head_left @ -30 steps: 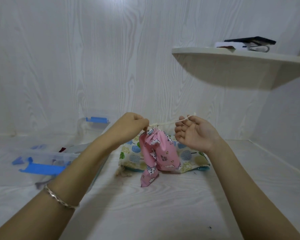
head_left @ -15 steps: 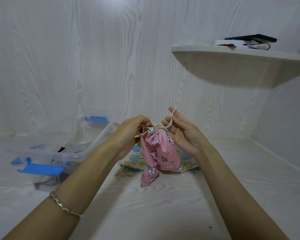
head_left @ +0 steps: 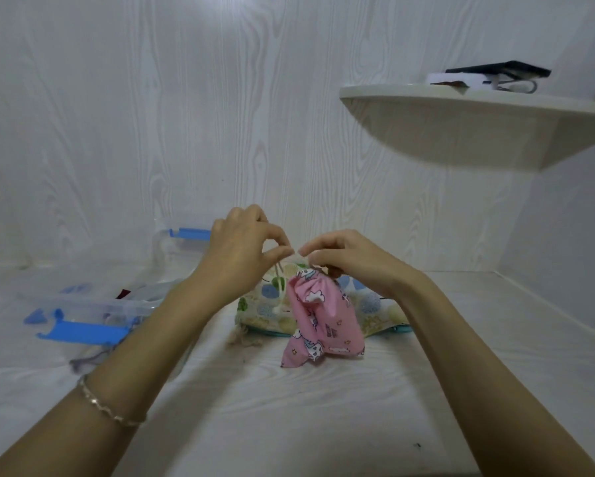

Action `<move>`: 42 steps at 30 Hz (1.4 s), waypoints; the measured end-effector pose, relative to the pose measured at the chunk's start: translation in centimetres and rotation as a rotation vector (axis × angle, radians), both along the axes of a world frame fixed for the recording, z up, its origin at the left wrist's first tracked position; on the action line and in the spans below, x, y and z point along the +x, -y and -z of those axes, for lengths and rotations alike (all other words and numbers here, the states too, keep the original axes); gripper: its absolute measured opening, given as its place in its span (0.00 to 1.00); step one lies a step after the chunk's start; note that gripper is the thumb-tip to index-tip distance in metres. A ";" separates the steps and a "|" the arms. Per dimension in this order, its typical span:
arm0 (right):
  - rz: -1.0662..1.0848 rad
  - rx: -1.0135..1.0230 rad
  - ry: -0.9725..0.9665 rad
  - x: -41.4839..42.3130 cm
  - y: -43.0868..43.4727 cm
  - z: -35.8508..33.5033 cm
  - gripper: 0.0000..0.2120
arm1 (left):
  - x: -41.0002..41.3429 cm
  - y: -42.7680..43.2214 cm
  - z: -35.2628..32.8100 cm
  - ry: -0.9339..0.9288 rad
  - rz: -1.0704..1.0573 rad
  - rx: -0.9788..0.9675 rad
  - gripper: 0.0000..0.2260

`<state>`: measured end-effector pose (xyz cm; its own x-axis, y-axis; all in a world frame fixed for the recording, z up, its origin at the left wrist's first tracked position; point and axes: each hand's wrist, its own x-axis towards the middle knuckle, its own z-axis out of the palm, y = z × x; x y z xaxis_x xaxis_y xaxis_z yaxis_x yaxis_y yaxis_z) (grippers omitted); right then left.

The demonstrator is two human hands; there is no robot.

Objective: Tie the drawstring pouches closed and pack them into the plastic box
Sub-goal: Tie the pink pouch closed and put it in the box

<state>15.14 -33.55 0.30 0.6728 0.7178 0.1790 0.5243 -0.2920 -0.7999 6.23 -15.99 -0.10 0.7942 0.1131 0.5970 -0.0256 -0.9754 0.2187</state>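
Left hand and right hand are coming together again after pulling apart. Left is pinching the cord, right is gripping the pouch neck above the table. The knot seems to be closing, and the box is waiting.

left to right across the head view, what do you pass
plastic box → left hand, pinching the drawstring → right hand, gripping the neck of the pink pouch → wall shelf
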 end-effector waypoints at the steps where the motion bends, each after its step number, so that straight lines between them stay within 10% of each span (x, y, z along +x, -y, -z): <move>1: -0.043 -0.019 -0.007 -0.3 0.0 -0.1 0.06 | 0.1 0.1 -0.2 0.027 0.030 -0.018 0.08; 11: -0.060 0.309 -0.269 -0.3 0.2 0.9 0.10 | 1.0 0.7 1.5 -0.244 0.513 -1.102 0.18; 24: 0.016 0.379 -0.194 -0.7 0.5 1.9 0.07 | 0.0 0.6 0.0 -0.237 0.307 -0.664 0.09; 35: 0.000 0.352 -0.222 -1.3 0.9 1.2 0.08 | 0.4 1.1 1.1 -0.210 0.397 -0.866 0.07; 42: 0.178 0.359 0.120 -2.1 -0.1 2.2 0.08 | 0.5 1.3 1.2 -0.171 0.361 -0.826 0.07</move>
